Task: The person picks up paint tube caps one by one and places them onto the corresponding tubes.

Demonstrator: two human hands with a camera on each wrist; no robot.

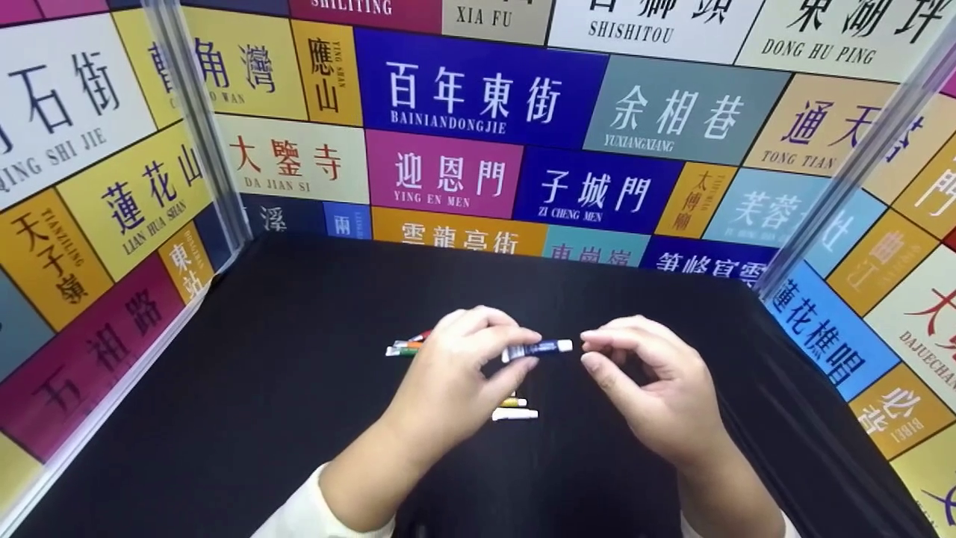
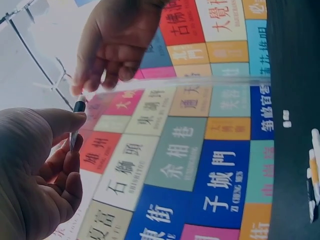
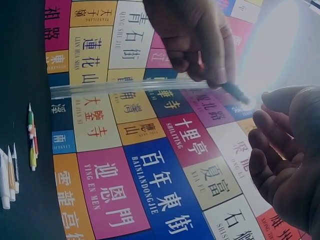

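My left hand (image 1: 455, 366) pinches a small dark-blue paint tube (image 1: 541, 347) between thumb and fingers. Its white tip points to the right. Close to that tip is my right hand (image 1: 657, 373), thumb and forefinger apart with nothing visible between them. In the left wrist view, the right fingertips (image 2: 80, 89) come right up to the white end of the tube. The right wrist view shows the right thumb (image 3: 287, 100) and fingers loosely bent beside the tube's end.
On the black tabletop (image 1: 299, 418), red, orange and green tubes (image 1: 407, 347) lie partly behind my left hand. A white tube (image 1: 515, 413) and a yellow one (image 1: 514, 402) lie nearer me. Two small white pieces (image 2: 286, 119) lie beside tubes. Sign-covered panels (image 1: 478, 90) enclose the table.
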